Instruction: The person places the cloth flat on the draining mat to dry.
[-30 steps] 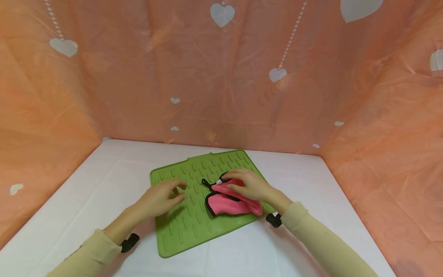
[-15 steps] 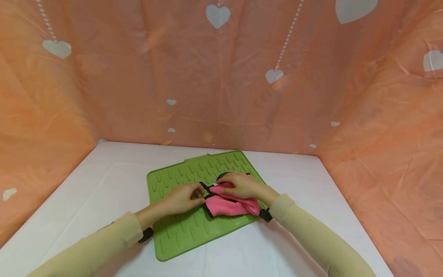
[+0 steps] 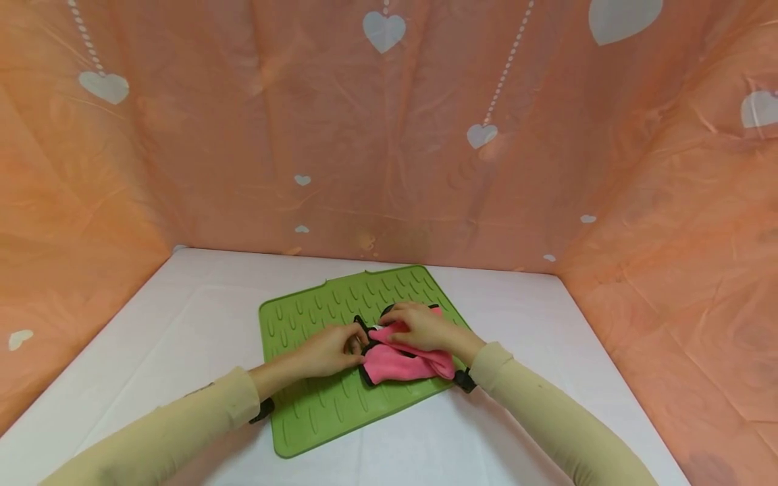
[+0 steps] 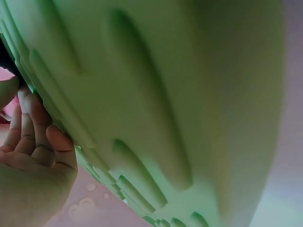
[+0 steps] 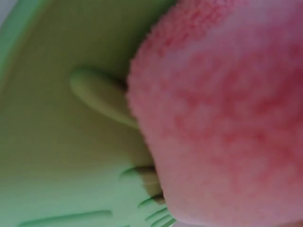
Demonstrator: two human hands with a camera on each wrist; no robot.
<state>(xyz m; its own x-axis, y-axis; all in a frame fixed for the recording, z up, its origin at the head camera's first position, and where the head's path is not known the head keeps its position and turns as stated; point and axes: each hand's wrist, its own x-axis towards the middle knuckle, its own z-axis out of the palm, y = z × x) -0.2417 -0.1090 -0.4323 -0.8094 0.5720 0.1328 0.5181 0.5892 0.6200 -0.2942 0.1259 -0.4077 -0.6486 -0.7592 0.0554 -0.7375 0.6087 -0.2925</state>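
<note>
A folded pink cloth (image 3: 395,364) with black edging lies on a green ridged mat (image 3: 292,432). A black loop and a small white tag show at its upper left. My left hand (image 3: 331,349) pinches its black-edged left end between thumb and fingers. From the right, my right hand (image 3: 422,327) reaches over the upper fold and grips it with bent fingers. In the left wrist view, the curled left hand (image 4: 38,146) is at the far left, with a bit of pink cloth (image 4: 9,104) past its fingertips. Fluffy pink cloth (image 5: 222,127) fills much of the right wrist view, hiding the right hand.
The mat lies at an angle on a white-covered table (image 3: 516,439). Orange sheeting (image 3: 340,135) with white hearts rises behind and along both sides. Black wrist devices (image 3: 464,380) sit at the cuffs, close to the mat.
My left hand has moved right from over the mat to the cloth's left end and taken hold of its edge. The right hand stays on the upper fold.
</note>
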